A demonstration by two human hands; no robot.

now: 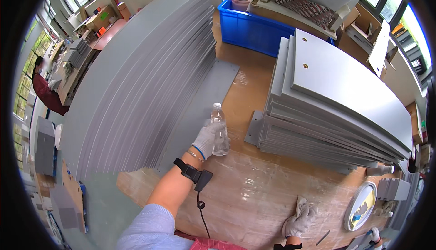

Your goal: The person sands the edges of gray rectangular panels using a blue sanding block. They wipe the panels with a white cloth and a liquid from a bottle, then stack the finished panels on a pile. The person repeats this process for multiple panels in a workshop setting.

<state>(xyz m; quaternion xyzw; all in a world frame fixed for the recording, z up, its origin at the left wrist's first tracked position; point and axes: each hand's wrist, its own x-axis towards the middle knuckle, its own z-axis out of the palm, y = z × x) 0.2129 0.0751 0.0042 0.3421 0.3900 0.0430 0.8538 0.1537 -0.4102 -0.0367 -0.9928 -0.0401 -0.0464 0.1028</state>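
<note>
My left hand [207,140], in a white knit glove with a blue cuff edge, is wrapped round a clear plastic bottle [220,141] with a white cap. The bottle is upright, near the middle of the table, beside the tall left stack of grey panels [150,77]. Lower right, my right hand [299,222] is also gloved, its fingers closed on a pale crumpled cloth [301,204] against the plastic-covered tabletop [245,191]. Right of centre lies a second stack of grey curved panels [345,82], the top one showing two small holes.
A blue bin [254,32] stands behind the stacks, next to a wrapped load [309,4]. Near my right hand lie a round white lid [361,206] and a thin dark strip [323,237]. Another gloved hand [374,234] shows at lower right. A person in dark red [45,89] works far left.
</note>
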